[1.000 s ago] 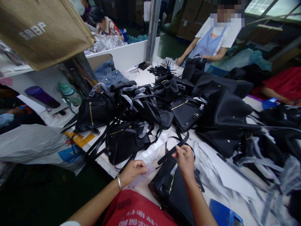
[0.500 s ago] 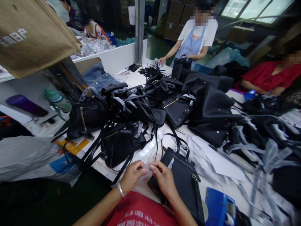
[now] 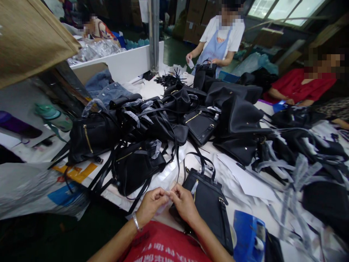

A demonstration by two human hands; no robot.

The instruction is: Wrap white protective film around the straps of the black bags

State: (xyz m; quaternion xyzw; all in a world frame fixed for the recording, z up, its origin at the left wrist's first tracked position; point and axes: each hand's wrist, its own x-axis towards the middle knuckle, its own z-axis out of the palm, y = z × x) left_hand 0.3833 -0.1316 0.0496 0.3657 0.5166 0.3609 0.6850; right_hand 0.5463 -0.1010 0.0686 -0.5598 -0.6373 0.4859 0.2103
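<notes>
My left hand [image 3: 152, 205] and my right hand [image 3: 185, 203] meet fingertip to fingertip at the table's near edge. Both are closed in a pinch on a thin, clear plastic piece [image 3: 163, 209], partly hidden by the fingers. Just right of my right hand, and partly behind it, lies a black backpack [image 3: 208, 207] with a gold zip, a buckle strap and upright handles. Another black bag [image 3: 136, 167] is beyond my left hand, with plastic wrap on its handle.
Black bags [image 3: 201, 125] are heaped across the table. White sheets [image 3: 248, 178] and a blue object [image 3: 248, 234] are at the right. A water bottle [image 3: 54, 117] stands left. A person in a blue apron [image 3: 216, 45] and one in red [image 3: 302, 85] are across the table.
My hands have come closer together, fingertips now meeting. The view has shifted slightly, so the scene sits further left. The person in the apron has lifted a hand holding something white.
</notes>
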